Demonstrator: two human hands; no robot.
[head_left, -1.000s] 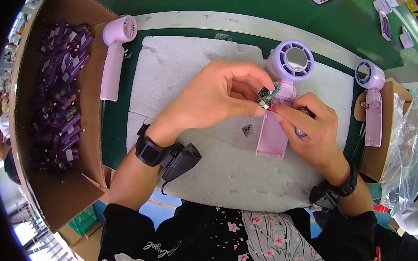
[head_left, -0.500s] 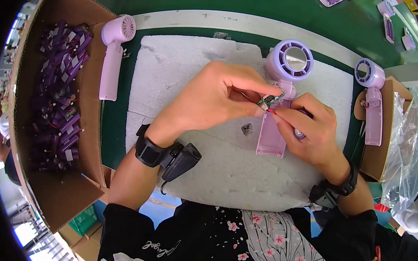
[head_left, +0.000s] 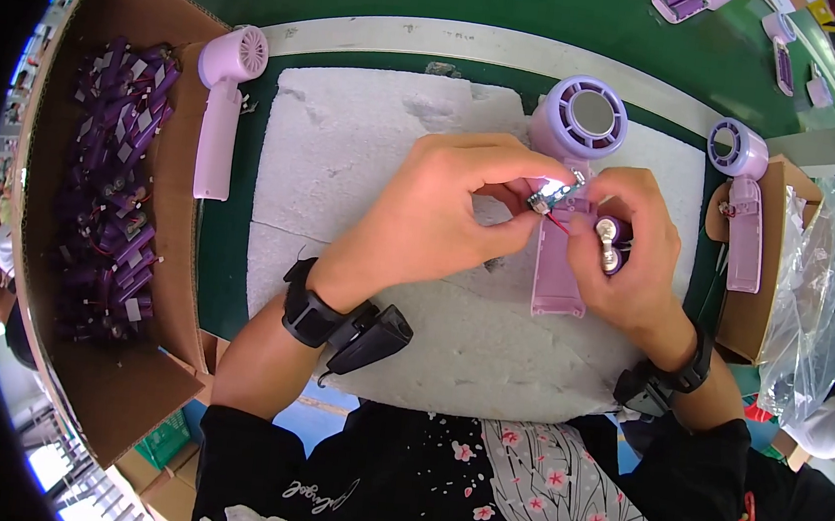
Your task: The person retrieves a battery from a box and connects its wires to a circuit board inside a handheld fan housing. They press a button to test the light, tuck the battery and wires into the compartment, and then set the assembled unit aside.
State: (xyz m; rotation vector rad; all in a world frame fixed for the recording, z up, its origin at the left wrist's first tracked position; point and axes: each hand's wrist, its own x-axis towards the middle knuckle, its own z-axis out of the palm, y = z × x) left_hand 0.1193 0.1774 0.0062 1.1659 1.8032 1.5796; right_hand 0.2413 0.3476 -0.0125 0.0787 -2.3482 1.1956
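Between the thumb and fingers of my left hand (head_left: 444, 198) is a small circuit board (head_left: 550, 195), with a bright white glint or light on it. A red wire (head_left: 558, 225) runs from the board toward my right hand (head_left: 639, 252). That hand is closed around a purple battery pack (head_left: 610, 247), whose metal-tabbed ends face up. Beneath both hands lies a lilac handheld fan (head_left: 580, 117), its round head at the far end and its open pink handle shell (head_left: 560, 284) pointing toward me. My fingers cover the upper part of the handle.
At the left stands a cardboard box (head_left: 114, 382) holding many purple battery packs (head_left: 119, 172). A pink fan (head_left: 220, 121) leans by its edge. On the right, another open fan (head_left: 740, 196) lies beside a smaller carton (head_left: 770, 254). White foam padding (head_left: 370, 125) covers the work surface.
My right hand has turned, so the battery pack's ends now show. The circuit board has shifted slightly right and shows a bright spot. The fan's handle has swung slightly right.
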